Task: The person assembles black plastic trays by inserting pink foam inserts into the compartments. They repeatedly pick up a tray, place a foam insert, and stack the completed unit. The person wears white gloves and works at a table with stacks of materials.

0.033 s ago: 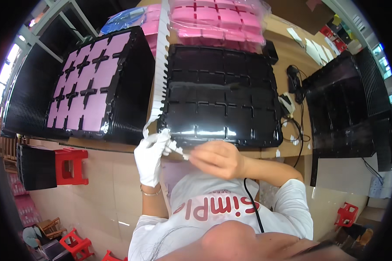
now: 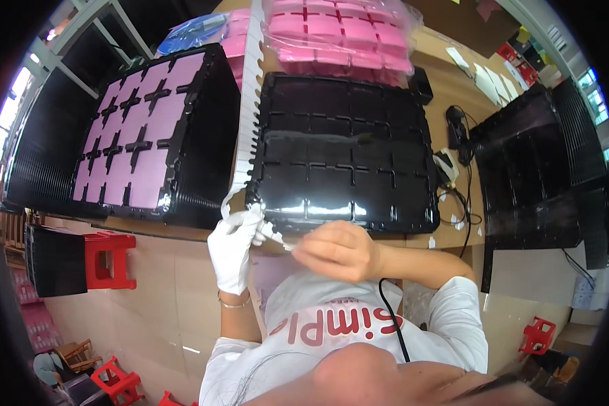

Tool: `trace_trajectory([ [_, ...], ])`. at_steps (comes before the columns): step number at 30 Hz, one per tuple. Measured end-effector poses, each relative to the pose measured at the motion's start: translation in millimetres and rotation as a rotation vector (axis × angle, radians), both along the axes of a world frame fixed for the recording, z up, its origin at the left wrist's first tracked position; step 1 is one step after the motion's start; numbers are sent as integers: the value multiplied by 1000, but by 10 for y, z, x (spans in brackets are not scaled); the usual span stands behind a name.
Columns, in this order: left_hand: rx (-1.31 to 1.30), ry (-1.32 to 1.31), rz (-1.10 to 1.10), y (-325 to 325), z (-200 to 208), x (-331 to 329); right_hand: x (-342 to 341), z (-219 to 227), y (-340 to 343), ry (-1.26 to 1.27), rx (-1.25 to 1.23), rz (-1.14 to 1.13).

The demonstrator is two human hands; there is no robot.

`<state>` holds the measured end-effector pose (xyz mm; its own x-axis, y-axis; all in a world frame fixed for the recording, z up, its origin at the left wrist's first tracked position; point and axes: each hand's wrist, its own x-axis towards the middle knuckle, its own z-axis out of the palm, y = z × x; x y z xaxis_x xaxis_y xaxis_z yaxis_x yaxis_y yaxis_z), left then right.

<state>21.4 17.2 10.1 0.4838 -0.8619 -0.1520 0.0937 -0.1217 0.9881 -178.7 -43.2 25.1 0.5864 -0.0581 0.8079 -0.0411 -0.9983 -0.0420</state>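
A long white strip with notched edges [image 2: 247,101] lies beside the black plastic tray [image 2: 348,183] in front of me and curls down to my hands. My left hand [image 2: 233,247], in a white glove, is closed with thumb and fingers pinched on the strip near the tray's front left corner. A short jagged stretch of it [image 2: 272,235] spans from the glove toward my right hand [image 2: 338,250]. That hand is bare, its fingers pressed together at the strip's end; the fingertips are slightly blurred.
At the left stands a stack of black trays with pink-purple pads [image 2: 145,128]. Plastic-wrapped pink pads [image 2: 342,34] lie behind the middle tray. Cables [image 2: 463,135] and white scraps sit to its right, beside more black trays [image 2: 528,162]. Red stools [image 2: 111,260] stand on the floor.
The view has shifted very slightly, so the tray and stacks sit a little lower. Both hands keep nearly the same pose on the strip.
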Motion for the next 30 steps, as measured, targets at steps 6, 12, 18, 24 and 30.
trace_trajectory([
  [6, -59, 15, 161, -136, 10, 201, 244, 361, -410, 125, 467, 170],
  [12, -61, -12, 57, -235, -47, 281, 478, 310, -1817, 163, 1171, -87],
  [18, -6, 1, -43, -306, 43, 164, 825, -271, -2899, 332, 1012, -477],
  [24, -11, -60, -84, -380, 40, 184, 817, -530, -3186, 366, 588, -506],
  [30, 31, -69, -117, -399, 6, 232, 887, -372, -3069, 428, 707, -602],
])
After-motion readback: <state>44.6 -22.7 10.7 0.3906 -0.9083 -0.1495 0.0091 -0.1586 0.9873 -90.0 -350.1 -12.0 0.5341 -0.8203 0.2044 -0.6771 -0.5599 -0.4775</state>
